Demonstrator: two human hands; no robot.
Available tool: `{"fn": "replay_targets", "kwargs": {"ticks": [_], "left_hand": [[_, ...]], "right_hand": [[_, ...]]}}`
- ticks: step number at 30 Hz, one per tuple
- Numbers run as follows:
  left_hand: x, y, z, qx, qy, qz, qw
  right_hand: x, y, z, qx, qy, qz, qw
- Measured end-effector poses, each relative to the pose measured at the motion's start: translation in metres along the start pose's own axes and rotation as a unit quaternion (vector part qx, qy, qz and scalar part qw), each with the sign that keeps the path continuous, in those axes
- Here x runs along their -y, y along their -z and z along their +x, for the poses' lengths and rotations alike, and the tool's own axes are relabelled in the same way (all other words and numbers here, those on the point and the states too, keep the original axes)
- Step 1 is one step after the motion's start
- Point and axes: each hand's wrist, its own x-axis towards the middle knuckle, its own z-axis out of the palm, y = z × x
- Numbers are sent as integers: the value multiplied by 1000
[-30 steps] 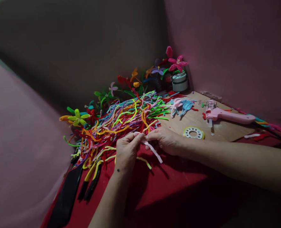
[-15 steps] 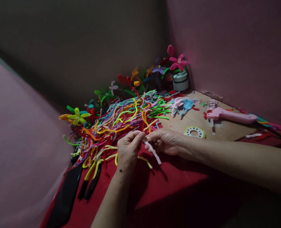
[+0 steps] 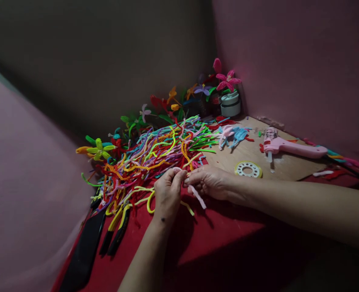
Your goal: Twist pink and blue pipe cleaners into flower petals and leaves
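A pale pink pipe cleaner (image 3: 198, 198) is pinched between my two hands, and one end of it hangs down below the fingers. My left hand (image 3: 168, 190) grips it with the thumb on top, where a pink loop shows above the fingers. My right hand (image 3: 208, 181) pinches it close by, the fingertips almost touching those of the left. Just behind the hands lies a heap of many-coloured pipe cleaners (image 3: 155, 150) on the red cloth (image 3: 216, 239). The part of the pink piece inside the fingers is hidden.
A pink glue gun (image 3: 295, 148) and a tape roll (image 3: 248, 170) lie on the wooden board (image 3: 281, 162) at right. Yellow-and-black pliers (image 3: 118, 227) and a black flat object (image 3: 84, 251) are at left. Pipe-cleaner flowers (image 3: 228, 80) stand along the wall, by a pale lidded jar (image 3: 230, 104).
My left hand has shifted slightly right, closer to my right hand, and turned a little. The middle of the pink pipe cleaner is now more covered by the fingers.
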Motion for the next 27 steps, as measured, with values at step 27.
{"fn": "replay_targets", "kwargs": {"ticks": [27], "left_hand": [[12,18,14,164,181,-262,934]], "right_hand": [[5,-4,-7,-42,54,-102,992]]}}
